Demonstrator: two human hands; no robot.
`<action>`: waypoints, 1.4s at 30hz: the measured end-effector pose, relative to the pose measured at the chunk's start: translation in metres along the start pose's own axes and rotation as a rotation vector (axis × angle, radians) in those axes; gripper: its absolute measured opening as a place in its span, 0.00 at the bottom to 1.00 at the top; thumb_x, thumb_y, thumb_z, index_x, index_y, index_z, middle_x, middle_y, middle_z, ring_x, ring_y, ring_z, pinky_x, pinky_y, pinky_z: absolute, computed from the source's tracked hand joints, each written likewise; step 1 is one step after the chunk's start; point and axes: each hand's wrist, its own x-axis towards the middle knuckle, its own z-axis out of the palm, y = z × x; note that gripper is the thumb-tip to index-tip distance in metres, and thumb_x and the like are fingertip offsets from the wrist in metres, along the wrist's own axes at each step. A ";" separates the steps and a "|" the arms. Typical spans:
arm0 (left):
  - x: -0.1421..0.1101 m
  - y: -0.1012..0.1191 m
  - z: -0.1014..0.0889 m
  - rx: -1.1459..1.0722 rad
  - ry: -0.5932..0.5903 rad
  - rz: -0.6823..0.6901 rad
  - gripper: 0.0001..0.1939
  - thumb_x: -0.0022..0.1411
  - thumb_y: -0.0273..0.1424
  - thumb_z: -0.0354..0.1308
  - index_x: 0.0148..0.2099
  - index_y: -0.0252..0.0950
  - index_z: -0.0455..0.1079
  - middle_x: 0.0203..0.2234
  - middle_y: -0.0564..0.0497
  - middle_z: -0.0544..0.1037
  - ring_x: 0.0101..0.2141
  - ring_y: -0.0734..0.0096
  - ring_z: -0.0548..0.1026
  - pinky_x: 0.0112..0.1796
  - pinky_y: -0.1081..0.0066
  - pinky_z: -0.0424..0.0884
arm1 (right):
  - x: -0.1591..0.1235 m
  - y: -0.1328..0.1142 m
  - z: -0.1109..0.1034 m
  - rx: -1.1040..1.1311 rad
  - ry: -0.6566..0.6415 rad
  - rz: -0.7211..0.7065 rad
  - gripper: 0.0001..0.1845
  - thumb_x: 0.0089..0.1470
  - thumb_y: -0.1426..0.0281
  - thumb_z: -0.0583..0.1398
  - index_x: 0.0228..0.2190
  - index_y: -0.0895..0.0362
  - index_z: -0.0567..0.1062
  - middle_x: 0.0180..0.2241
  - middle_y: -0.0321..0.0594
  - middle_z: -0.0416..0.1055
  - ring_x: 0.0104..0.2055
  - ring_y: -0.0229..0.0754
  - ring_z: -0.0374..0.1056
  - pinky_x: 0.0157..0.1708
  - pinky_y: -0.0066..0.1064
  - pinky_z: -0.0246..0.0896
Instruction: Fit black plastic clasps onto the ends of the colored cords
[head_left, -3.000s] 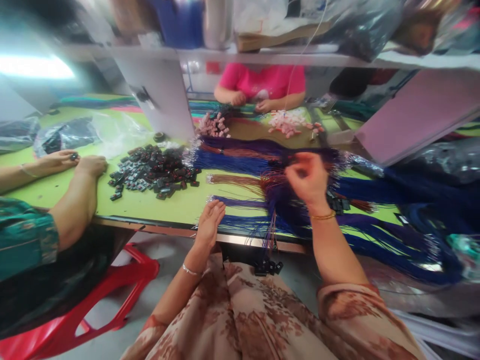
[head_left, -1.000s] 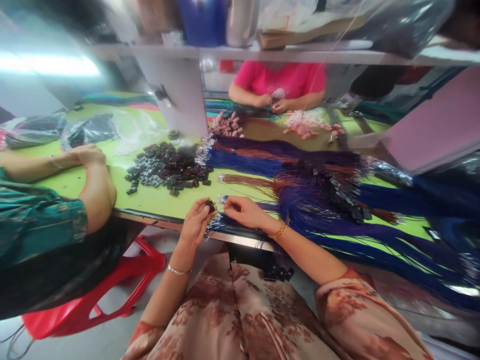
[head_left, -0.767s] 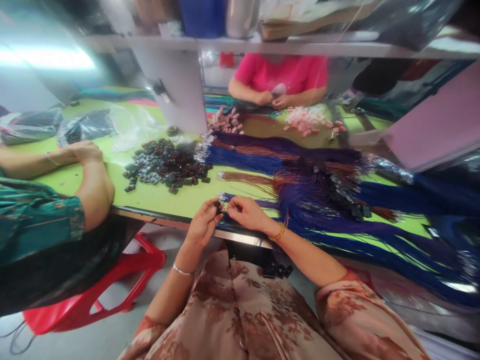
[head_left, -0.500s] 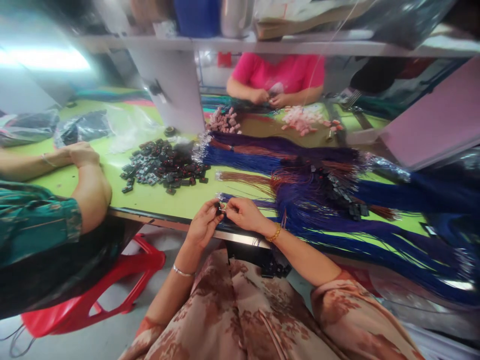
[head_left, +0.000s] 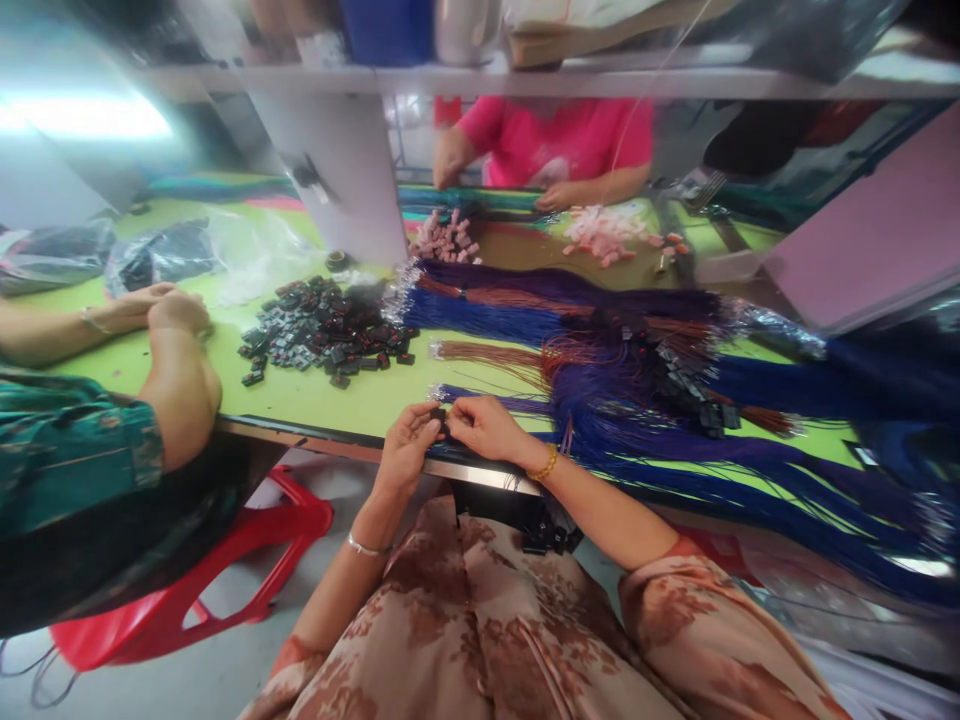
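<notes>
Between my two hands, close to the table's front edge, is a small black connector housing (head_left: 439,417). My left hand (head_left: 409,440) pinches it between thumb and fingers. My right hand (head_left: 484,425) is closed against its right side, fingertips pressed together; a thin wire seems to be in them, though the fingers mostly hide it. Just behind the hands lies a thin bundle of dark blue wires (head_left: 480,397) with shiny metal terminals at its left end. A bundle of brown wires (head_left: 487,353) lies beyond that.
A heap of black connector housings (head_left: 322,325) lies left of the wires. Long blue wire bundles (head_left: 637,400) cover the table's right side. A co-worker's arms (head_left: 176,360) rest at left, above a red stool (head_left: 195,570). Across the table, another person in pink (head_left: 555,145) sits behind pink connectors (head_left: 600,235).
My fingers have drawn closer around the black connector housing, and the right fingertips now touch it. The person across has spread their hands apart.
</notes>
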 end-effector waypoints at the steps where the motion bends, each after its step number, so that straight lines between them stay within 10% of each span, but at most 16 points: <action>1: 0.000 0.000 0.000 0.000 0.018 -0.011 0.19 0.47 0.33 0.69 0.42 0.34 0.73 0.33 0.50 0.77 0.30 0.77 0.74 0.34 0.77 0.71 | -0.001 0.000 0.000 -0.016 0.007 -0.038 0.09 0.51 0.72 0.56 0.20 0.58 0.66 0.19 0.31 0.61 0.22 0.31 0.53 0.24 0.25 0.44; 16: -0.003 -0.006 -0.002 0.015 0.086 -0.039 0.19 0.45 0.33 0.69 0.41 0.33 0.72 0.31 0.50 0.77 0.30 0.76 0.74 0.34 0.74 0.71 | 0.004 -0.002 -0.010 -0.228 -0.080 -0.079 0.10 0.57 0.71 0.53 0.27 0.58 0.72 0.26 0.37 0.71 0.26 0.35 0.60 0.28 0.26 0.48; 25: 0.001 -0.001 0.002 0.005 0.031 -0.055 0.20 0.46 0.34 0.69 0.42 0.34 0.72 0.34 0.49 0.77 0.32 0.75 0.75 0.35 0.75 0.72 | 0.069 0.038 -0.024 -0.568 0.004 0.275 0.09 0.55 0.70 0.54 0.32 0.59 0.74 0.37 0.48 0.73 0.35 0.43 0.66 0.33 0.30 0.54; 32: 0.001 -0.002 0.004 -0.091 0.026 -0.082 0.18 0.48 0.31 0.68 0.42 0.35 0.72 0.33 0.50 0.77 0.33 0.75 0.75 0.36 0.75 0.72 | 0.052 0.032 -0.024 -0.140 0.068 -0.008 0.06 0.53 0.72 0.53 0.29 0.59 0.69 0.26 0.36 0.68 0.27 0.35 0.58 0.30 0.26 0.52; 42: 0.007 -0.004 0.013 -0.247 0.027 -0.148 0.14 0.49 0.27 0.66 0.41 0.34 0.73 0.34 0.50 0.76 0.33 0.77 0.73 0.36 0.77 0.71 | 0.005 0.012 -0.020 0.212 0.083 0.011 0.07 0.49 0.68 0.58 0.27 0.60 0.71 0.22 0.31 0.64 0.24 0.32 0.55 0.26 0.25 0.50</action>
